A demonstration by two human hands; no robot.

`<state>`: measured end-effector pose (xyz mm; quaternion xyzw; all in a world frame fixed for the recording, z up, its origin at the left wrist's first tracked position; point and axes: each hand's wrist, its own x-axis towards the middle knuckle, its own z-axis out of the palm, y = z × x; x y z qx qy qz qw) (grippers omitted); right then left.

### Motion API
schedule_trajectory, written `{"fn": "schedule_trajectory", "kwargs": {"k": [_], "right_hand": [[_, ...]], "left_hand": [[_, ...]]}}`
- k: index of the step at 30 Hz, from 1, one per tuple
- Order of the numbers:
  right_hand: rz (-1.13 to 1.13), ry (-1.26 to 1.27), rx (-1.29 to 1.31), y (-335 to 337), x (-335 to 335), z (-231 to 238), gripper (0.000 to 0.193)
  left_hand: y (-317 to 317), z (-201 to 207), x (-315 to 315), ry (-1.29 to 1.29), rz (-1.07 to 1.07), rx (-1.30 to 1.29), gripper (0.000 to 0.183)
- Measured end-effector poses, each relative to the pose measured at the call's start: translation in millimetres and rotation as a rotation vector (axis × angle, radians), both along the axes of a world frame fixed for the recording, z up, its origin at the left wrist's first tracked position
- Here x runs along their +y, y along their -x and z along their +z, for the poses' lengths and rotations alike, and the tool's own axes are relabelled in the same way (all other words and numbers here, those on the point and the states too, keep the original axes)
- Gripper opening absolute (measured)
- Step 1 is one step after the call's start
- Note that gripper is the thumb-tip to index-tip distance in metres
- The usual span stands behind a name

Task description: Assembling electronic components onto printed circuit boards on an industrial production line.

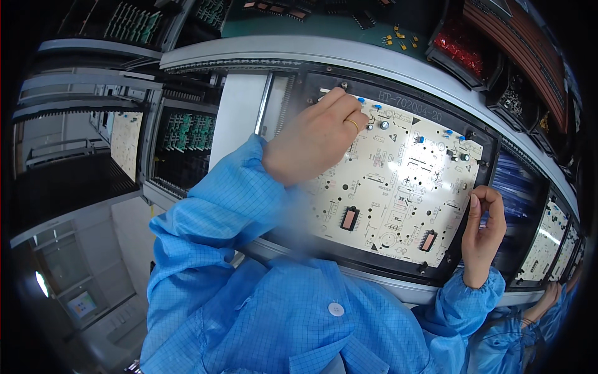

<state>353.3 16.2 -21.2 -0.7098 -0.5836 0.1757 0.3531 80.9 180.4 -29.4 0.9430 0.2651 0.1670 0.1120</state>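
A cream circuit board (386, 181) lies in a black frame (448, 106) in front of me. It carries several blue capacitors, small cylindrical capacitors and two black chip sockets, one of them this socket (349, 218). My left hand (317, 138), with a ring on one finger, reaches over the board's far left corner with its fingers bent together. Its fingertips are hidden under the hand, as is anything between them. Beside the board's right edge, my right hand (486, 227) is closed, thumb against curled forefinger. Whatever it may hold is too small to make out.
Beyond the rail, a green surface (324, 28) holds black chips and yellow parts (400, 38). A bin of red parts (460, 50) stands far right. More boards (543, 243) sit along the line at right, near another person's hand (548, 300). Green boards (190, 132) are at left.
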Motion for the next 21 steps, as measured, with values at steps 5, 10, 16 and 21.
{"fn": "schedule_trajectory", "kwargs": {"k": [5,10,16,21], "right_hand": [[-0.005,0.002,-0.004,0.4,0.4,0.0,0.004],[-0.033,-0.008,0.033,1.0,0.0,-0.2,0.004],[-0.044,-0.027,0.053,1.0,1.1,-2.3,0.003],[-0.12,-0.087,0.229,-8.0,-4.0,-7.8,0.005]], "left_hand": [[-0.5,1.1,5.5,0.008,-0.045,0.023,0.016],[-2.0,1.5,6.1,-0.025,-0.064,0.014,0.015],[1.8,6.1,5.2,-0.039,-0.059,0.051,0.021],[1.8,7.2,8.3,-0.01,-0.084,0.07,0.023]]}}
